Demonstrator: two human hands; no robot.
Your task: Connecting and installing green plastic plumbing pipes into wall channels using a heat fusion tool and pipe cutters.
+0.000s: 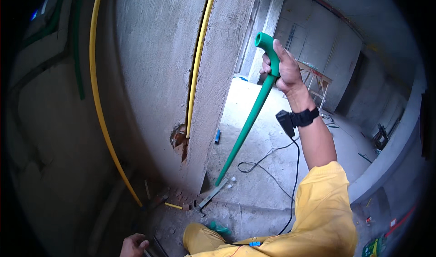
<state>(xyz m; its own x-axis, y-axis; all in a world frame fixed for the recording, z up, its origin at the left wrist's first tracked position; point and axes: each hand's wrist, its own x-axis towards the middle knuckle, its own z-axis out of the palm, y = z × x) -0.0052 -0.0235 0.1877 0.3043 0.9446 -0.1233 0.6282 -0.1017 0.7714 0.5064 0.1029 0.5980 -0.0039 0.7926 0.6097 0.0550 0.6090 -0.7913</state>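
Note:
My right hand is raised and wrapped round the top of a long green plastic pipe, at its elbow fitting. The elbow's open mouth points up and to the left. The pipe slants down and left, its lower end overlapping the handle of a hammer on the floor; whether they touch I cannot tell. Low at the bottom edge, my left hand has its fingers curled in, and what they hold, if anything, is hidden. Dark thin rods show just beside it.
A yellow conduit runs down a slot in the concrete wall to a broken-out hole. Another yellow conduit curves at the left. A black cable hangs from my right wrist. Behind stands a trestle table; a blue piece lies by the wall.

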